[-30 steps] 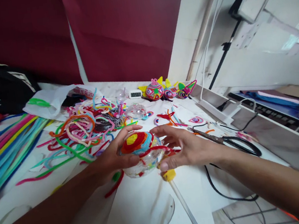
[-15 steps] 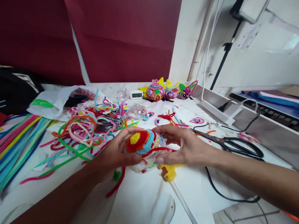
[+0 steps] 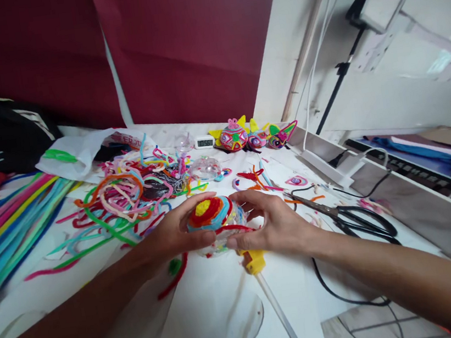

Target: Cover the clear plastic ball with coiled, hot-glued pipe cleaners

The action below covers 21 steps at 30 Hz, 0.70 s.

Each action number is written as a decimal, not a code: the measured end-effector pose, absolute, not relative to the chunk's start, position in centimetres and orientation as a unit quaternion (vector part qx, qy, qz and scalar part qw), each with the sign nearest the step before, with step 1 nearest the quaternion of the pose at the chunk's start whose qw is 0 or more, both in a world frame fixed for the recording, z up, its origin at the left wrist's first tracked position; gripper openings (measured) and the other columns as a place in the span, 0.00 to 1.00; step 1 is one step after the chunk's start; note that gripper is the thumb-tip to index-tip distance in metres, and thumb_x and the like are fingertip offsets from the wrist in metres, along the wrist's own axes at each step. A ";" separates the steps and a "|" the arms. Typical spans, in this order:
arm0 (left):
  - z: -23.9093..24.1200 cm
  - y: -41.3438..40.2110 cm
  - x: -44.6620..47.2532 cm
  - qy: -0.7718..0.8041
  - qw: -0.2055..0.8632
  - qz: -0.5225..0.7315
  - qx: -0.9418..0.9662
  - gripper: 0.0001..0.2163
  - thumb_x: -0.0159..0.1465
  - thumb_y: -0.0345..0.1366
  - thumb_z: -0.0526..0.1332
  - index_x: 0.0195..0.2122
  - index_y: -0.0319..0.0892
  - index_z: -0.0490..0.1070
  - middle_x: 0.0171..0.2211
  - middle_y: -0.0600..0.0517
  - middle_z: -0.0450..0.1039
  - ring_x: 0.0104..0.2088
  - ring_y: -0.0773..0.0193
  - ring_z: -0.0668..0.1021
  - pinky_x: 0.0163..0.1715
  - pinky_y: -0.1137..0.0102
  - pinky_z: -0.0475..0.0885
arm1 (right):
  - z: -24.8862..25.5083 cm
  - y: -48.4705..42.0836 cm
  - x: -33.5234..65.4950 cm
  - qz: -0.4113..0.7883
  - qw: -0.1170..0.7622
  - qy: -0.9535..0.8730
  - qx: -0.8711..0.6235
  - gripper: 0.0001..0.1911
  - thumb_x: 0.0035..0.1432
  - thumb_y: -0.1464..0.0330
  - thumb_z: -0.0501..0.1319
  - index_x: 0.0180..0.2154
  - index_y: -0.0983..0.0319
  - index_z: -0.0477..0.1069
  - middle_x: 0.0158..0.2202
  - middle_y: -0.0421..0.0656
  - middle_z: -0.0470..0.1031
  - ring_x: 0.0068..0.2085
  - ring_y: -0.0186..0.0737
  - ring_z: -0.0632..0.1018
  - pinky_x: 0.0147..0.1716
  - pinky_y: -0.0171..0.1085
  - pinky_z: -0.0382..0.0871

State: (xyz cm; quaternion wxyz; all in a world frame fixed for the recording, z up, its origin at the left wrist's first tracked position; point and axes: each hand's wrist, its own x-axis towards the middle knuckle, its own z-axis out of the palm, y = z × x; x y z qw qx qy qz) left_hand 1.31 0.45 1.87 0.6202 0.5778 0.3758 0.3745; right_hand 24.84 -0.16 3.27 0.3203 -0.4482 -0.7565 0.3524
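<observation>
Between my two hands is a clear plastic ball [image 3: 215, 214], partly covered with coiled pipe cleaners in yellow, red, orange and light blue. My left hand [image 3: 175, 232] wraps its left side, thumb across the front. On the right side my right hand [image 3: 268, 221] grips it, thumb low on the front by a red pipe cleaner [image 3: 237, 227] that runs round the ball. Just below the ball lies a yellow glue gun [image 3: 255, 262] with a clear glue stick [image 3: 281, 311] sticking out toward me. The ball's back and underside are hidden.
Loose pipe cleaners [image 3: 125, 196] are heaped at the left, beside a long bundle of them [image 3: 20, 223]. Black-handled scissors [image 3: 365, 222] and a black cable [image 3: 333, 290] lie right. Finished fish-like balls [image 3: 234, 136], a small digital clock [image 3: 204, 142] and another clear ball [image 3: 205, 169] stand behind.
My right thumb has slid slightly left along the ball's front. Both hands and the ball otherwise stay nearly in place; the view has shifted a little.
</observation>
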 end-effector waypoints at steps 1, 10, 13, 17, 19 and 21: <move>1.9 0.4 1.4 0.382 0.612 0.373 0.583 0.37 0.49 0.48 0.78 0.60 0.49 0.70 0.57 0.48 0.79 0.62 0.42 0.76 0.59 0.58 0.73 | 3.3 -0.2 24.8 0.351 0.320 -0.757 -0.449 0.37 0.45 0.55 0.77 0.54 0.64 0.74 0.46 0.48 0.79 0.44 0.47 0.79 0.47 0.48 0.76; 2.0 0.3 1.8 0.416 0.577 0.379 0.592 0.37 0.49 0.48 0.78 0.58 0.47 0.69 0.51 0.48 0.82 0.56 0.42 0.79 0.51 0.60 0.76 | 4.0 -0.4 24.4 0.328 0.295 -0.760 -0.477 0.38 0.46 0.57 0.77 0.57 0.63 0.72 0.51 0.51 0.78 0.43 0.47 0.80 0.42 0.45 0.77; 1.9 0.4 1.7 0.423 0.569 0.375 0.598 0.37 0.50 0.48 0.77 0.59 0.48 0.68 0.49 0.49 0.82 0.54 0.42 0.80 0.48 0.60 0.77 | 4.1 -0.3 24.8 0.348 0.279 -0.756 -0.478 0.43 0.48 0.58 0.76 0.62 0.63 0.67 0.53 0.52 0.77 0.43 0.46 0.80 0.40 0.43 0.76; 1.4 0.6 1.6 0.418 0.563 0.388 0.598 0.34 0.51 0.45 0.77 0.59 0.50 0.70 0.51 0.48 0.81 0.54 0.45 0.80 0.48 0.63 0.77 | 4.4 -0.5 25.5 0.372 0.271 -0.745 -0.482 0.42 0.51 0.56 0.74 0.63 0.62 0.65 0.52 0.50 0.77 0.35 0.37 0.79 0.31 0.36 0.73; 1.0 0.7 1.5 0.416 0.566 0.391 0.595 0.33 0.51 0.44 0.77 0.59 0.51 0.70 0.50 0.49 0.82 0.52 0.46 0.81 0.45 0.64 0.77 | 4.4 -0.5 25.8 0.360 0.270 -0.753 -0.479 0.37 0.53 0.56 0.74 0.60 0.62 0.68 0.49 0.47 0.78 0.31 0.33 0.77 0.27 0.34 0.70; 0.7 0.8 1.5 0.416 0.564 0.391 0.596 0.33 0.51 0.43 0.77 0.58 0.52 0.71 0.48 0.50 0.82 0.50 0.46 0.82 0.42 0.64 0.78 | 4.5 -0.4 25.9 0.340 0.271 -0.770 -0.467 0.30 0.54 0.57 0.73 0.55 0.62 0.72 0.45 0.45 0.79 0.28 0.31 0.75 0.26 0.33 0.68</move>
